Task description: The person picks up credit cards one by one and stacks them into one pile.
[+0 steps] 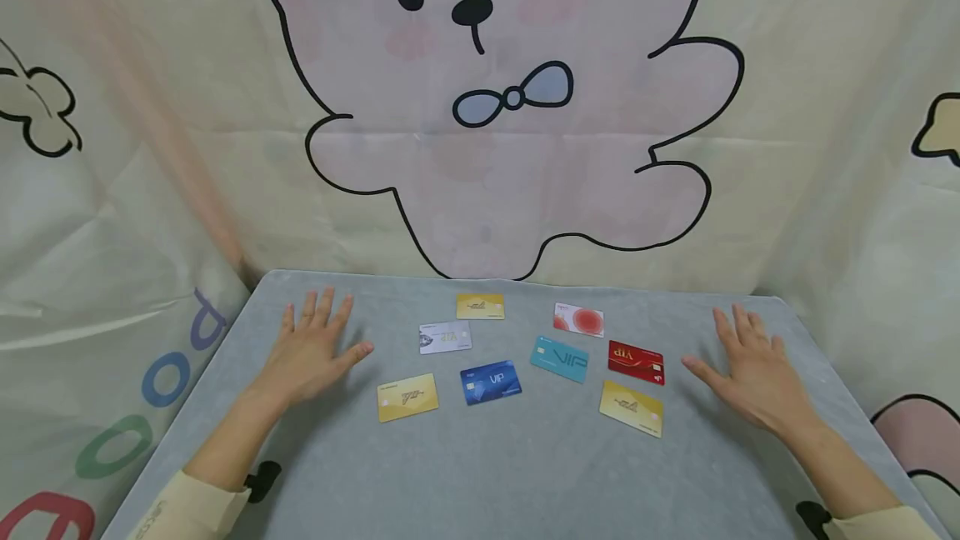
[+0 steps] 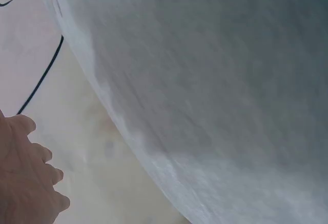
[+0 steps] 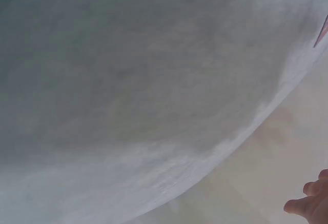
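8 cards (image 1: 558, 358) lay flat on grey tabletop (image 1: 480, 473), betw. L hand (image 1: 307, 357) & R hand (image 1: 761, 377); both had fingers spread, held nothing. L was nearest a gold card (image 1: 407, 397), R just beside red card (image 1: 636, 362). Cartoon curtain (image 1: 480, 165) hung behind.

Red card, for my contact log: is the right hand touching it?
No, bare grey cloth shows between the red card and the thumb of the right hand.
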`<state>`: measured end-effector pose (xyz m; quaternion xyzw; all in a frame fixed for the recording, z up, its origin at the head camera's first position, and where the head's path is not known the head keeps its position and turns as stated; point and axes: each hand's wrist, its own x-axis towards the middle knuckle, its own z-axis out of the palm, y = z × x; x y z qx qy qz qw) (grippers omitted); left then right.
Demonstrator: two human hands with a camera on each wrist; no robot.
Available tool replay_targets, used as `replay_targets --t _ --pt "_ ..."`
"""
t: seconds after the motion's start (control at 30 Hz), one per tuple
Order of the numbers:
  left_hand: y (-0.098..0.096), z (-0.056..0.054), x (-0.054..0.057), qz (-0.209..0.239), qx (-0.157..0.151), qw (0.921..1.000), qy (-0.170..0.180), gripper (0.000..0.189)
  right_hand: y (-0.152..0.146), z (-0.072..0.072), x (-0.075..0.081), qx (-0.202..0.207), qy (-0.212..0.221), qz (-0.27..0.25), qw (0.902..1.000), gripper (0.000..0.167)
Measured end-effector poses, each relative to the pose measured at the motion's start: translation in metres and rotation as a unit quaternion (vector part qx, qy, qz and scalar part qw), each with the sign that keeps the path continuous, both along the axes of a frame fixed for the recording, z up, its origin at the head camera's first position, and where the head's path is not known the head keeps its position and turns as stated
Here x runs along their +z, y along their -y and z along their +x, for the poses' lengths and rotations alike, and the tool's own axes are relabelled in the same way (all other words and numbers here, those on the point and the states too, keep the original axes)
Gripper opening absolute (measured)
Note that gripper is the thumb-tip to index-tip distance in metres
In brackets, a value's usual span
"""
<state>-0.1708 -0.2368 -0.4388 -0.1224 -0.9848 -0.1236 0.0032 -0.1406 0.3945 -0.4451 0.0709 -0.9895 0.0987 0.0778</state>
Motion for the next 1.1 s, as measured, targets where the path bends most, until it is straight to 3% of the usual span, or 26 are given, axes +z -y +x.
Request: replay_targets --t 0.4,0.77,1.1 --pt "-0.018 0.011 0.006 0.009 -0.016 0.9994 -0.029 0.091 0.021 0.004 0.010 0.023 -0.005 -0.009 0.9997 0.102" --pt "-0.040 0.016 0.013 0.058 -0.031 0.9971 -0.039 0.087 0.046 0.010 0.028 0.033 0.006 -0.011 0.9994 0.104" --pt "-0.056 0.026 0.015 0.096 -0.044 0.9926 -0.061 0.084 0.072 0.012 0.035 0.043 0.014 -0.051 0.9976 0.104"
